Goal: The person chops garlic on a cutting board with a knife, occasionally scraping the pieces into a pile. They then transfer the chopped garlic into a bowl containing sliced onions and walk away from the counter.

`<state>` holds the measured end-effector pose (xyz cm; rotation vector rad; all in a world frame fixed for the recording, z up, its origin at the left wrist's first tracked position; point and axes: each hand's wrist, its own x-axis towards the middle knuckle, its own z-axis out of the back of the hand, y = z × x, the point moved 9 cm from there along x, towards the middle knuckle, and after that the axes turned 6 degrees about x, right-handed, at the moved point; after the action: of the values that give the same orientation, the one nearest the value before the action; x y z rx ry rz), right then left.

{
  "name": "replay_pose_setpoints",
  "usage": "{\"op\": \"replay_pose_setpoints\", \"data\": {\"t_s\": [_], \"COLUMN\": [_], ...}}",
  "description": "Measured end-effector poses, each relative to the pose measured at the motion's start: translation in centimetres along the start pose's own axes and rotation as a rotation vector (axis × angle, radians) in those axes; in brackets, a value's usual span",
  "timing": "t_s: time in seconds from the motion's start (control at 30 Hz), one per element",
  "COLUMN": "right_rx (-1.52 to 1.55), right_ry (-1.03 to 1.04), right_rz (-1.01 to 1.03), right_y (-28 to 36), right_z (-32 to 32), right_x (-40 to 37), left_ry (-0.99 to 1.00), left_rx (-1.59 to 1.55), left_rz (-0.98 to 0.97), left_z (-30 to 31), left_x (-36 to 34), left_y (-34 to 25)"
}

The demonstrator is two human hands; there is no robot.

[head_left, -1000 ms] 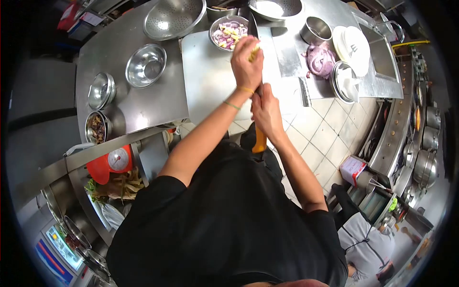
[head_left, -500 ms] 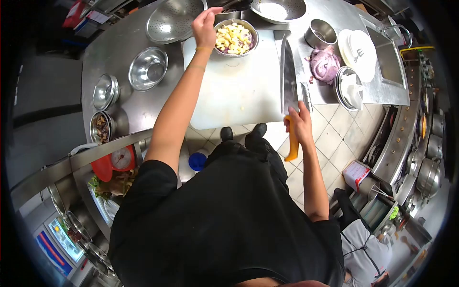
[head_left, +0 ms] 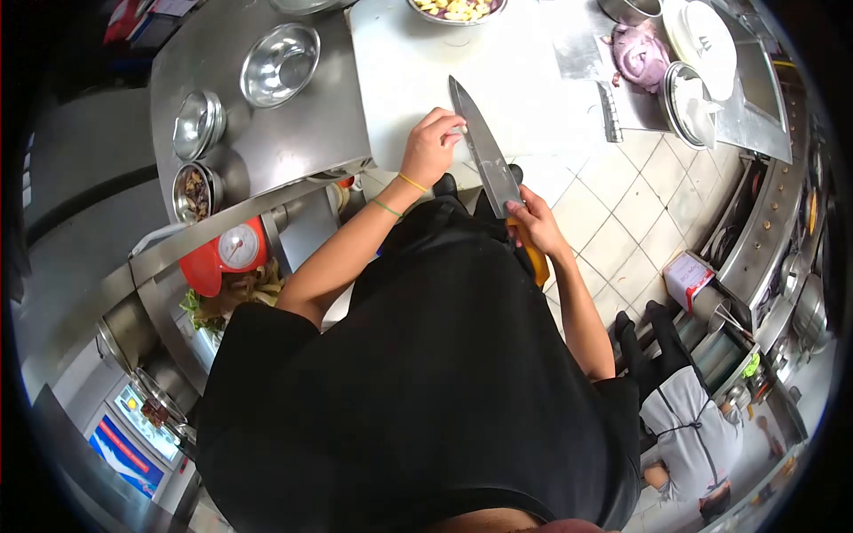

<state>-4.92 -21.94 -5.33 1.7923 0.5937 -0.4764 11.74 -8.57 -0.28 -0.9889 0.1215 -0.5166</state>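
My right hand is wrapped round the yellow handle of a large chef's knife. Its long blade points up and left over the front of the white cutting board. My left hand is bent closed beside the blade, with thumb and fingertips right at its left edge; I cannot tell whether anything is pinched in them. At the board's far end, a metal bowl of pale yellow pieces is partly cut off by the view.
Metal bowls stand on the steel table at left, one with dark dried pieces. To the right lie a second knife, a purplish piece of food and white lids. Another person stands behind at right.
My left hand has come back from beyond the bowl to the blade. My right hand has drawn the knife left and toward me, off the board's right side. The view has shifted nearer my body.
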Motion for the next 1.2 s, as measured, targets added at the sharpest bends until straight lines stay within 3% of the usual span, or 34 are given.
{"op": "replay_pose_setpoints", "data": {"t_s": [0.17, 0.23, 0.37, 0.53, 0.67, 0.8, 0.87, 1.0, 1.03, 1.07, 1.1, 1.13, 1.2], "right_rx": [0.126, 0.158, 0.172, -0.033, -0.122, -0.433, -0.585, -1.038, -1.126, -1.211, -1.266, -1.316, -1.361], "right_ry": [0.026, 0.036, -0.008, -0.208, -0.308, -0.421, -0.421, -0.565, -0.605, -0.645, -0.676, -0.707, -0.678], "right_rz": [0.006, 0.011, 0.126, 0.230, 0.195, 0.195, 0.169, 0.346, 0.438, 0.537, 0.498, 0.581, 0.625], "right_y": [-0.6, 0.3, 6.1, 15.2, 16.0, 13.0, 11.6, 16.6, 18.4, 20.2, 21.9, 23.5, 25.6], "right_z": [-1.4, -1.9, -2.2, -0.7, 0.9, 4.3, 5.4, 5.7, 5.9, 5.9, 6.0, 6.1, 6.5], "right_x": [0.6, 0.5, 0.8, 1.6, -0.3, -3.1, -4.0, -5.6, -5.3, -4.9, -4.2, -3.5, -2.2], "left_ry": [-0.179, -0.277, 0.138, -0.064, -0.232, -0.325, -0.288, -0.443, -0.481, -0.492, -0.351, -0.203, -0.061], "left_rx": [-0.010, 0.200, 0.474, 0.595, 0.551, 0.336, 0.304, 0.430, 0.327, 0.337, 0.405, 0.475, 0.614], "left_rz": [-0.060, -0.318, -0.537, -0.493, -0.301, -0.345, -0.227, -0.321, -0.434, -0.427, -0.532, -0.630, -0.602], "left_z": [2.9, 5.5, 2.7, 3.7, 6.1, 8.8, 9.1, 10.2, 9.8, 9.1, 6.8, 4.4, 0.4], "left_x": [-1.2, -2.5, -1.5, 9.6, 15.1, 13.5, 13.4, 14.0, 13.6, 13.1, 12.4, 11.6, 10.9], "left_y": [0.1, -3.5, -6.0, -4.7, -1.5, -0.8, 0.7, -5.7, -7.9, -9.4, -11.8, -13.8, -13.7]}}
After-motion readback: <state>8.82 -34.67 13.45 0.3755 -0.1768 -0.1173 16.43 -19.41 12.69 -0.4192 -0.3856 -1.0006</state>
